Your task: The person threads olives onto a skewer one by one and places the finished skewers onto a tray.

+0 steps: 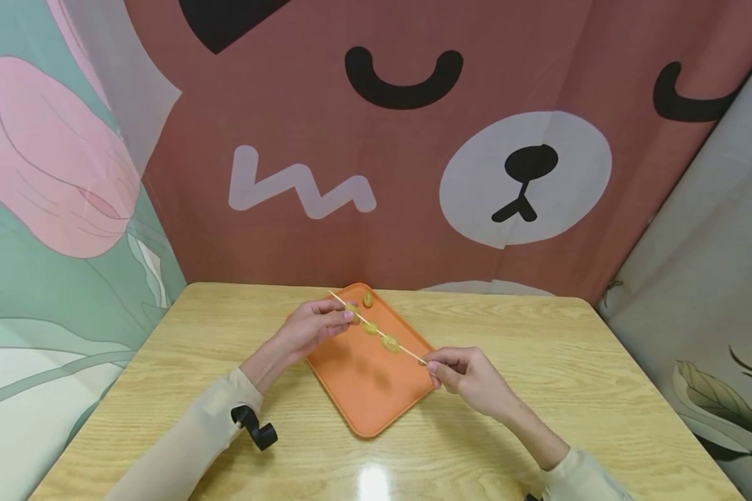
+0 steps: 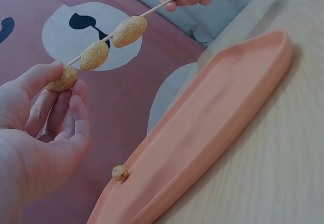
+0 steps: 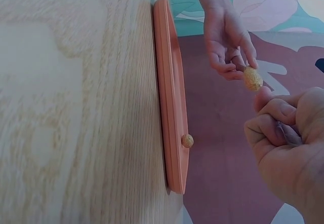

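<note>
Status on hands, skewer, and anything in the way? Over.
Right hand pinching end of skewer. Left hand pinching one of three skewered yellow pieces. Fourth piece loose on orange tray. No obstruction seen.

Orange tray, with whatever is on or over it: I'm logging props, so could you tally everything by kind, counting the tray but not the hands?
Orange tray: 1
Skewer: 1
Bumpy yellow pieces: 4
Total: 6
</note>
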`<move>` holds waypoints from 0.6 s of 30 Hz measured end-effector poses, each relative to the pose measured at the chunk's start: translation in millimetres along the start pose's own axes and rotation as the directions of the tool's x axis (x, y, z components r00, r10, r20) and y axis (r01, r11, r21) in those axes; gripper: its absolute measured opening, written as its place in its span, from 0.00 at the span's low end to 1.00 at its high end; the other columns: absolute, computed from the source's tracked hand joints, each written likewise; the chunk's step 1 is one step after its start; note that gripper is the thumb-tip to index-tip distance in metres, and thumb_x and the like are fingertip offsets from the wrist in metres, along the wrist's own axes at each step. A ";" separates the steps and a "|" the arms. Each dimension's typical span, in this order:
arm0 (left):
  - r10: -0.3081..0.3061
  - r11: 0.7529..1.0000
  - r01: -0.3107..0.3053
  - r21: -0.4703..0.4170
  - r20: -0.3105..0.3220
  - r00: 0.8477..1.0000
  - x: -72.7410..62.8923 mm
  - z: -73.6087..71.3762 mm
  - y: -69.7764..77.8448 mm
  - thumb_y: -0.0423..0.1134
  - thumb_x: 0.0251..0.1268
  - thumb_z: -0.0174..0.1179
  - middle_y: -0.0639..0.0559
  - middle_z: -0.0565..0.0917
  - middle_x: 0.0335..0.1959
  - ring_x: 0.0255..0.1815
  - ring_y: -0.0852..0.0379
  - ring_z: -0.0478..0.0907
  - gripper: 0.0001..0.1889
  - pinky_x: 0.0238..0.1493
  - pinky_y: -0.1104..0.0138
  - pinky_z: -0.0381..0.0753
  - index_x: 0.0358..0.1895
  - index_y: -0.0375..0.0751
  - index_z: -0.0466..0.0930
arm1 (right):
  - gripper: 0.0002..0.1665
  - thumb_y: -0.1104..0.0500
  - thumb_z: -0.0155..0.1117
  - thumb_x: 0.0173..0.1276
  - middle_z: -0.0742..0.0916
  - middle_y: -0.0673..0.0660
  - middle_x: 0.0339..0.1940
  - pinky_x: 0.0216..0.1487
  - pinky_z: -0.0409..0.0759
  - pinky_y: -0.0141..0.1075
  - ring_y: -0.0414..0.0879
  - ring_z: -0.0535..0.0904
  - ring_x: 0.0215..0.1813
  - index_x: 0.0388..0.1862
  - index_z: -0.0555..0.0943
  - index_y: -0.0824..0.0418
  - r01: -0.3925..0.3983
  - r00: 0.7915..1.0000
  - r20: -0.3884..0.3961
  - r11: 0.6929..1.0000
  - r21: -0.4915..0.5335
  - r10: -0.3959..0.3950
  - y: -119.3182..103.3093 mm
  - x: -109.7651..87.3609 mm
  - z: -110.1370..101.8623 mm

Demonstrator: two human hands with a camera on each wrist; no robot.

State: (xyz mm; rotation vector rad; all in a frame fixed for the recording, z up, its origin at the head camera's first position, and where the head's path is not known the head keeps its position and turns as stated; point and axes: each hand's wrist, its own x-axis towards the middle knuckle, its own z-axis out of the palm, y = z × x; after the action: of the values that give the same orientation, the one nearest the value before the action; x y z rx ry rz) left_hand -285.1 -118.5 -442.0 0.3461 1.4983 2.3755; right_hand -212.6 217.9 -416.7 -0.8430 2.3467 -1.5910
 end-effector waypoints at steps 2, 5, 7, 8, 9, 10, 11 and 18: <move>-0.002 1.000 0.002 0.005 0.000 1.000 0.2 0.7 0.1 0.27 0.71 0.63 0.37 0.77 0.64 0.55 0.47 0.83 0.04 0.63 0.55 0.76 0.40 0.36 0.86 | 0.10 0.60 0.60 0.79 0.83 0.64 0.28 0.17 0.58 0.31 0.37 0.60 0.19 0.50 0.87 0.62 -0.004 1.000 -0.006 1.000 -0.002 0.004 0.2 -0.1 0.3; -0.011 1.000 0.011 0.009 -0.001 1.000 0.3 1.8 -0.2 0.27 0.71 0.64 0.38 0.77 0.65 0.56 0.47 0.82 0.03 0.67 0.51 0.72 0.42 0.35 0.87 | 0.10 0.60 0.60 0.79 0.83 0.64 0.28 0.17 0.58 0.30 0.37 0.61 0.19 0.50 0.87 0.62 -0.013 1.000 -0.012 1.000 -0.002 0.013 0.0 -0.6 1.1; -0.017 1.000 0.017 0.010 -0.004 1.000 0.2 2.6 -0.5 0.27 0.70 0.64 0.39 0.77 0.65 0.56 0.47 0.82 0.03 0.68 0.49 0.69 0.42 0.35 0.87 | 0.10 0.60 0.61 0.79 0.83 0.64 0.28 0.18 0.59 0.29 0.37 0.62 0.20 0.49 0.87 0.63 -0.016 1.000 -0.015 1.000 -0.002 0.016 -0.2 -0.9 1.6; -0.019 1.000 0.019 0.014 -0.006 1.000 0.1 2.9 -0.7 0.28 0.71 0.64 0.39 0.77 0.65 0.56 0.48 0.83 0.03 0.68 0.49 0.69 0.42 0.35 0.87 | 0.10 0.60 0.61 0.79 0.84 0.64 0.28 0.18 0.59 0.29 0.37 0.62 0.20 0.49 0.87 0.63 -0.017 1.000 -0.015 1.000 -0.001 0.017 -0.4 -0.9 1.7; -0.020 1.000 0.020 0.016 -0.008 1.000 0.1 3.3 -0.8 0.28 0.71 0.64 0.40 0.77 0.65 0.55 0.48 0.83 0.04 0.68 0.49 0.70 0.42 0.35 0.87 | 0.10 0.60 0.61 0.79 0.84 0.64 0.29 0.18 0.59 0.29 0.37 0.62 0.20 0.49 0.87 0.63 -0.017 1.000 -0.016 1.000 0.000 0.017 -0.7 -0.9 1.9; -0.020 1.000 0.020 0.015 -0.010 1.000 0.1 3.4 -0.9 0.27 0.71 0.63 0.40 0.78 0.65 0.55 0.48 0.83 0.04 0.68 0.49 0.70 0.42 0.35 0.87 | 0.10 0.60 0.61 0.79 0.84 0.64 0.29 0.18 0.59 0.29 0.37 0.62 0.20 0.49 0.87 0.63 -0.016 1.000 -0.017 1.000 0.001 0.016 -0.9 -0.7 2.0; -0.019 1.000 0.019 0.018 -0.013 1.000 0.2 3.4 -1.0 0.27 0.71 0.63 0.40 0.78 0.65 0.55 0.48 0.83 0.04 0.67 0.50 0.71 0.42 0.35 0.87 | 0.10 0.60 0.61 0.79 0.84 0.64 0.29 0.18 0.59 0.29 0.37 0.62 0.20 0.49 0.87 0.62 -0.015 1.000 -0.018 1.000 0.002 0.015 -1.0 -0.5 2.0; -0.025 0.998 0.026 0.064 -0.018 1.000 1.8 2.7 -1.6 0.27 0.70 0.64 0.36 0.77 0.66 0.55 0.47 0.83 0.09 0.70 0.46 0.66 0.50 0.28 0.84 | 0.10 0.61 0.60 0.79 0.83 0.65 0.28 0.17 0.58 0.29 0.37 0.62 0.19 0.48 0.86 0.62 0.010 0.999 -0.033 1.000 0.017 -0.010 1.8 -0.1 4.1</move>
State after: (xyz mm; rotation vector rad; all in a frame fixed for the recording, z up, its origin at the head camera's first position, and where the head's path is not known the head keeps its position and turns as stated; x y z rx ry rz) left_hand -285.6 -115.0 -442.2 0.3198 1.5805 2.3204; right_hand -211.3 215.2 -420.1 -0.8330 2.3510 -1.6385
